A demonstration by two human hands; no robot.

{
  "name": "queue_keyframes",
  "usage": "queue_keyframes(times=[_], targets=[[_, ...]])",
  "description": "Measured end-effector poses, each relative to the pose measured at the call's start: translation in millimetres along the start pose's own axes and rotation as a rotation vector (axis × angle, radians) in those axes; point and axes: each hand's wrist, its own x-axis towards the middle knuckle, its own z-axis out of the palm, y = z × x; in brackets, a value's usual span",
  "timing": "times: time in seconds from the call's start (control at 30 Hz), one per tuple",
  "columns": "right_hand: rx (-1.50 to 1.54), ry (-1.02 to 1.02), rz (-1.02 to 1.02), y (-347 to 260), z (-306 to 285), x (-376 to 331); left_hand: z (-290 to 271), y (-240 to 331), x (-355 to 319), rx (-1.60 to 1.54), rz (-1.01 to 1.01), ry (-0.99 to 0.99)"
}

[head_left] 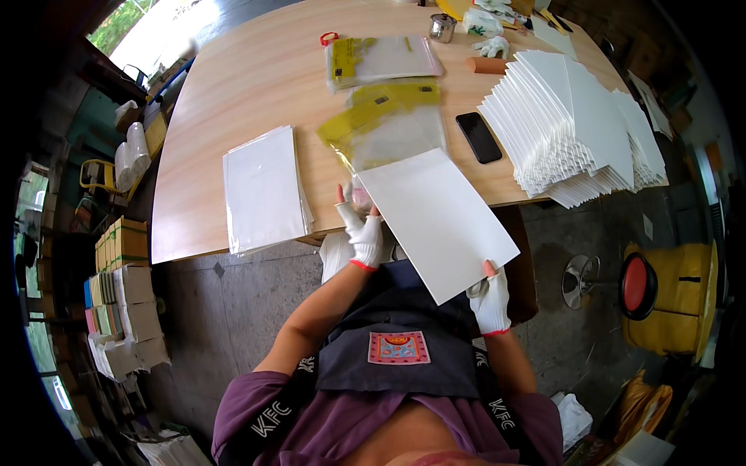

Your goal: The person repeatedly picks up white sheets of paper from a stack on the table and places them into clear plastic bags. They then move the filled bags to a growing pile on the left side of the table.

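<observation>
My right hand [490, 301], in a white fingerless glove with a red cuff, grips the near right edge of a white board [439, 225], its thumb on top. The board is held tilted over the table's front edge. My left hand [364, 233], gloved the same way, is beside the board's left edge with its fingers apart; some of them are blurred. Just beyond, clear plastic bags [396, 128] with yellow printed bands lie fanned out, partly under the board's far end. To the left lies a stack of white boards in clear bags [264, 186].
A large fanned pile of white boards [571, 124] covers the table's right side, with a black phone [479, 137] beside it. Farther back are more bags [385, 59], a metal cup [443, 29] and white gloves [491, 46]. A stool [639, 286] stands at right.
</observation>
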Motion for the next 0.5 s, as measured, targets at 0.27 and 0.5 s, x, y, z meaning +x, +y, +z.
queue_keyframes(times=[0.27, 0.5], targets=[[-0.179, -0.006, 0.103, 12.3, 19.2, -23.3, 0.1, -79.2, -21.8, -0.288, -0.638, -0.222], [0.497, -0.011, 0.336, 88.7, 28.8, 58.0, -35.9, -68.9, -75.3, 0.046, -0.723, -0.131]])
